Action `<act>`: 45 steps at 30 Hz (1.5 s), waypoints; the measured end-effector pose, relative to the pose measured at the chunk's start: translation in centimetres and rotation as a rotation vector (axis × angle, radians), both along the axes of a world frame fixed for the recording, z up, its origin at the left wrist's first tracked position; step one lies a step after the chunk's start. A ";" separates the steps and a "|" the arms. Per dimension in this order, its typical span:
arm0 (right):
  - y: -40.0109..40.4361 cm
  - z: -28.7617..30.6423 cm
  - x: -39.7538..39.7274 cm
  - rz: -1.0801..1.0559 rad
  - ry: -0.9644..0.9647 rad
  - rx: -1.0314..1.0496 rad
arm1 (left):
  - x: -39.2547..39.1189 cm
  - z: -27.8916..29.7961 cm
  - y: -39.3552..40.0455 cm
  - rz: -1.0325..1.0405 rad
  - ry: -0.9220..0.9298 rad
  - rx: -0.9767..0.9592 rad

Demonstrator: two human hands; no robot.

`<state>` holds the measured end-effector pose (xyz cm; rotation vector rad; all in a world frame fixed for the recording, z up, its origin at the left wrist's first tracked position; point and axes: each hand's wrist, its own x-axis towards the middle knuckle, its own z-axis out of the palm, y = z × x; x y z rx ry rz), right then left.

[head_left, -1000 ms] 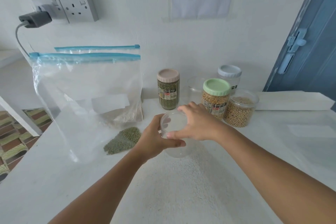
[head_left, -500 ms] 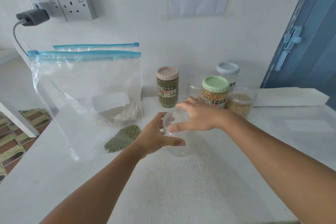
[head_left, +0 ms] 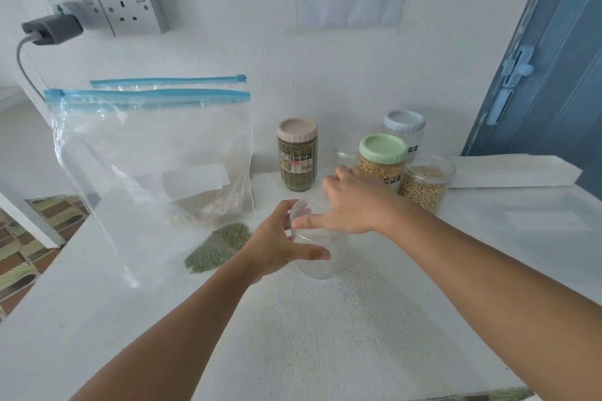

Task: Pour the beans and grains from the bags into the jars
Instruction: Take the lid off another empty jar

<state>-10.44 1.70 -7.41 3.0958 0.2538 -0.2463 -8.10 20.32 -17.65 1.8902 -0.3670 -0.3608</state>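
Head view: at the centre of the frame, an empty clear jar [head_left: 317,244] stands on the white table [head_left: 325,335]. The left hand [head_left: 277,242] grips the jar's side, thumb curled across the front wall and fingers round the far side. The right hand [head_left: 351,205] rests on the jar's open rim, fingers spread and extended, thumb lying along the near edge. In the left half of the frame, two clear zip bags [head_left: 156,153] with blue seals stand against the wall; pale grain sits in the bottom of one. Just left of the left hand, a flattened bag corner holds green beans [head_left: 218,247]. Behind the hands stand a pink-lidded jar [head_left: 297,155] of green beans, a green-lidded jar [head_left: 382,158] of yellow kernels, a lidless jar [head_left: 426,182] of pale beans and a grey-lidded jar [head_left: 404,127]. A wall socket [head_left: 130,6] occupies the upper left; a blue door [head_left: 553,58] fills the right edge.
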 end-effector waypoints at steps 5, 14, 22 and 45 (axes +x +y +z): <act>-0.5 0.9 0.4 0.099 0.190 0.107 | 0.2 -0.1 0.0 0.005 -0.005 0.014; 0.6 0.6 0.4 0.075 0.013 -0.057 | 0.1 0.0 -0.1 -0.002 -0.006 0.013; 0.2 1.6 0.4 0.103 0.116 -0.067 | 0.0 0.1 -0.1 0.003 0.003 0.020; 1.0 2.8 0.5 0.162 0.137 0.200 | 0.1 0.0 0.0 -0.012 -0.006 0.023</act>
